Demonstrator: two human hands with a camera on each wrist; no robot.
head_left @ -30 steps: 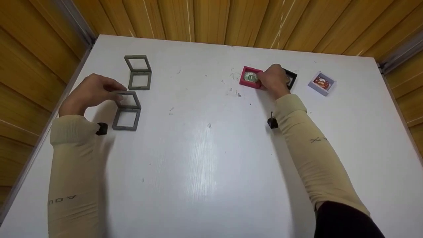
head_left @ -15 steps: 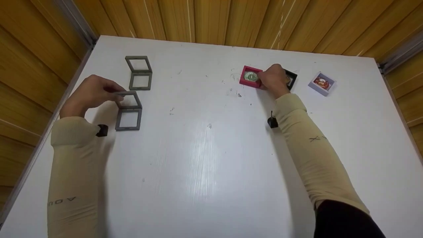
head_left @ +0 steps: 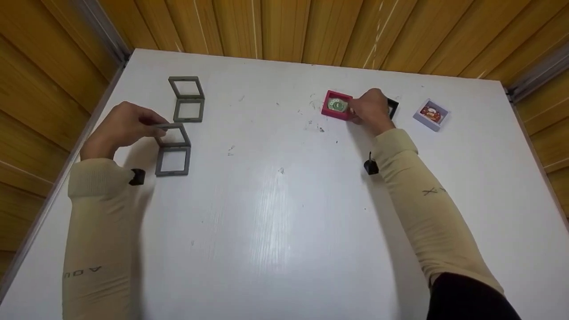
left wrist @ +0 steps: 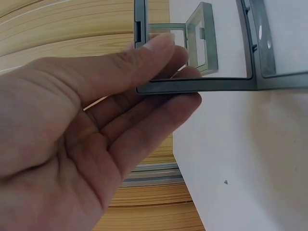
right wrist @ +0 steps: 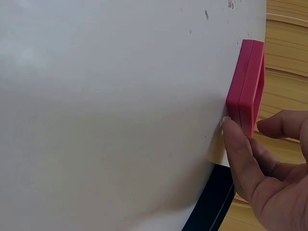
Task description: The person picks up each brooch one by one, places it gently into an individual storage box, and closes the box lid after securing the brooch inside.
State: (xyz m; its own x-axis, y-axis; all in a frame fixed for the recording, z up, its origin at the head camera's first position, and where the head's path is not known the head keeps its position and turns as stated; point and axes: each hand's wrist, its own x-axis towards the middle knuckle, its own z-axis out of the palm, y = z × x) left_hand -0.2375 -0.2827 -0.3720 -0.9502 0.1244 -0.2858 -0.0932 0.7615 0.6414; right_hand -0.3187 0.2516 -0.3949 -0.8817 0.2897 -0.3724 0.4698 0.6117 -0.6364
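My left hand [head_left: 126, 124] pinches the raised half of a grey hinged display frame [head_left: 173, 162], its thumb inside the opening and fingers behind. The frame's lower half lies on the white table; clear film fills the panes. At the back right, my right hand [head_left: 370, 106] holds the near corner of a red display frame [head_left: 330, 112] between thumb and fingers. That frame is closed around a round green piece. A black display frame [head_left: 393, 106] lies just beside the right hand, partly hidden by it.
Another grey hinged frame [head_left: 189, 110] stands opened behind the left one. A pale purple frame [head_left: 426, 123] with a red round piece lies at the far right. Wooden-panelled walls [head_left: 284, 29] border the white table [head_left: 266, 213].
The grey frame in my left hand has turned and shifted slightly right. My right hand has moved slightly right and towards me, covering more of the black frame.
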